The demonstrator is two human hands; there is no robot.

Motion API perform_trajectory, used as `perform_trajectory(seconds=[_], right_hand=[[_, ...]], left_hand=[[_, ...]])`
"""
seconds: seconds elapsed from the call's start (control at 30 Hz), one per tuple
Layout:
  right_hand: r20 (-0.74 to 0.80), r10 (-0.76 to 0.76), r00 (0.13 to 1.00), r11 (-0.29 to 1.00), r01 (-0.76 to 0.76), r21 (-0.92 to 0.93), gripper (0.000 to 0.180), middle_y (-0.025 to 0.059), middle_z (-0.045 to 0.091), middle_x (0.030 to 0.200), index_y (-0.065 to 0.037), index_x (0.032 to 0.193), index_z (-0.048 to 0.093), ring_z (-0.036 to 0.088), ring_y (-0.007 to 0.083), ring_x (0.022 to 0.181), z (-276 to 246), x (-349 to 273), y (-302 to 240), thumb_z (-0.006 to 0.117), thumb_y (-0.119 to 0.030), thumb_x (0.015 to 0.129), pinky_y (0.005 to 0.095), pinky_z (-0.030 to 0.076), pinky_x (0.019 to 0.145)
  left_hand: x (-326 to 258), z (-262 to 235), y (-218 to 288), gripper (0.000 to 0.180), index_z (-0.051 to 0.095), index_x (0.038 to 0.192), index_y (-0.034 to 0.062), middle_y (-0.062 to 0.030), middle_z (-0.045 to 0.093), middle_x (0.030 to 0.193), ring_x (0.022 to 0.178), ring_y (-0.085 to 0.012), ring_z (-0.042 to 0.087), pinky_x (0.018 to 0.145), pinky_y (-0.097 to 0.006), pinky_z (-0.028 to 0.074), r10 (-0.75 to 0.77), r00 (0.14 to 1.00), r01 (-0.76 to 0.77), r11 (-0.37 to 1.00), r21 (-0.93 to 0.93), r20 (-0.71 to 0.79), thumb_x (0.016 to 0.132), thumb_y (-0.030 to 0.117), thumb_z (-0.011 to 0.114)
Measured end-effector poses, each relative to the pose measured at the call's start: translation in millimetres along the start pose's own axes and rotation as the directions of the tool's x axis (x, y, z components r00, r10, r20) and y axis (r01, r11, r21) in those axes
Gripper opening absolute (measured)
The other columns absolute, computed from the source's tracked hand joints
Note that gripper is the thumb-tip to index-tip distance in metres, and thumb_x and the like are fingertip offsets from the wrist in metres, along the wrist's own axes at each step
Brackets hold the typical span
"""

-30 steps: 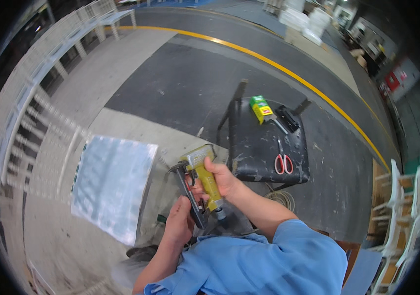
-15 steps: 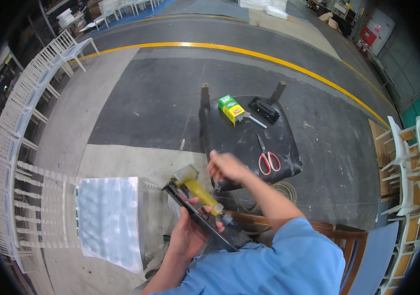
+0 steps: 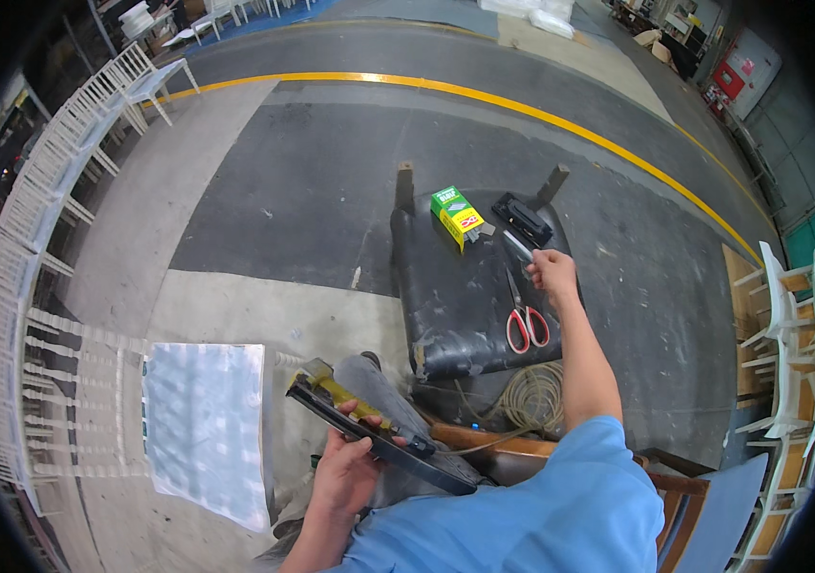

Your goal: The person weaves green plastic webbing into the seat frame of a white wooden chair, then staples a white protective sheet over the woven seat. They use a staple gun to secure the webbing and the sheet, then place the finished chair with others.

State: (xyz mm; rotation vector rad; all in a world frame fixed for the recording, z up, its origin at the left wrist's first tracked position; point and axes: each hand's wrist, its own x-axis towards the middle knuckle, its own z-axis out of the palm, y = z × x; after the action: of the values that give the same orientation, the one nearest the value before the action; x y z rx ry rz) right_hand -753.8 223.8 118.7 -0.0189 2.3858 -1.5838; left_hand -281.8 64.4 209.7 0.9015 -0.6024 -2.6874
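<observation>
In my lap area, my left hand [image 3: 345, 474] is wrapped round a yellow and black air staple gun [image 3: 334, 393], which lies tilted with its long black magazine toward me. My right hand [image 3: 556, 275] is over a black padded seat [image 3: 445, 320], its fingers pinching a thin silver staple strip [image 3: 516, 245]. Below that hand lie scissors [image 3: 528, 330] with red and white handles. Past the strip are a green and yellow box [image 3: 457, 218] and a black device [image 3: 523, 220] whose kind I cannot make out.
A white chair with a pale blue-white seat [image 3: 205, 430] stands at my left. Rows of white chairs [image 3: 44, 253] line the far left, and stacked white chairs [image 3: 789, 353] stand right. A coiled hose [image 3: 531, 399] lies beside the black seat. A yellow line [image 3: 379, 78] crosses the floor.
My right hand has moved from near the staple gun out to the right over the black seat and taken hold of the staple strip. The staple gun has shifted slightly left and lower.
</observation>
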Motion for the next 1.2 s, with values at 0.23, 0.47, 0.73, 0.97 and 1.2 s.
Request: perform_trajectory(seconds=[0.23,0.47,0.73,0.97,1.2], right_hand=[[-0.128,-0.068,0.989,0.993,0.054,-0.107,0.023,0.0055,0.071,0.074,-0.004,0.092,0.071,0.062,0.0107,0.057,-43.7,-19.8,-11.3,0.069,-0.026,0.099,0.029,0.048,0.052],[-0.024,-0.146,0.989,0.786,0.101,-0.61,0.024,0.016,0.078,0.098,-0.006,0.101,0.079,0.075,0.0313,0.096,-54.0,-30.5,15.9,0.076,-0.026,0.089,0.0411,0.057,0.085],[0.02,-0.138,0.99,0.824,0.126,-0.552,0.032,0.018,0.077,0.093,-0.004,0.1,0.079,0.076,0.0319,0.088,-55.5,-79.3,49.6,0.083,-0.028,0.081,0.0405,0.058,0.082],[0.097,-0.123,0.988,0.722,0.157,-0.674,0.034,0.0196,0.077,0.09,-0.004,0.099,0.08,0.075,0.0348,0.087,-43.1,-96.1,48.5,0.085,-0.03,0.077,0.0428,0.057,0.081],[0.157,-0.284,0.946,0.715,0.318,-0.623,0.026,0.0189,0.076,0.091,-0.003,0.1,0.079,0.074,0.0341,0.084,-37.2,-106.0,21.0,0.076,-0.025,0.087,0.0438,0.056,0.077]], left_hand=[[1.2,-3.0,-0.9,0.069,0.038,0.152,0.0302,-0.0064,0.06,0.129,0.115,-0.0421,0.066,0.098,-0.056,0.052,0.01,0.997,-0.009,1.0,0.019,-0.07,0.092,0.01,0.064],[0.0,-4.2,-4.1,0.07,0.036,0.154,0.0304,-0.006,0.06,0.131,0.114,-0.0416,0.067,0.098,-0.057,0.052,0.019,0.998,-0.018,1.0,0.011,-0.066,0.092,0.009,0.062],[-0.3,-4.1,-4.5,0.07,0.037,0.154,0.0302,-0.0058,0.06,0.132,0.115,-0.0415,0.066,0.097,-0.055,0.051,0.039,0.997,-0.037,0.999,0.027,-0.074,0.092,0.009,0.061],[-0.1,-0.6,-7.0,0.07,0.033,0.156,0.0265,-0.0072,0.058,0.132,0.117,-0.0412,0.065,0.1,-0.057,0.049,0.055,0.996,-0.055,0.998,0.005,-0.068,0.094,0.005,0.058],[-5.5,-13.0,-9.9,0.072,0.033,0.157,0.0307,-0.0054,0.06,0.132,0.119,-0.0417,0.064,0.1,-0.053,0.049,0.081,0.997,-0.081,0.997,-0.012,-0.021,0.096,0.008,0.063]])
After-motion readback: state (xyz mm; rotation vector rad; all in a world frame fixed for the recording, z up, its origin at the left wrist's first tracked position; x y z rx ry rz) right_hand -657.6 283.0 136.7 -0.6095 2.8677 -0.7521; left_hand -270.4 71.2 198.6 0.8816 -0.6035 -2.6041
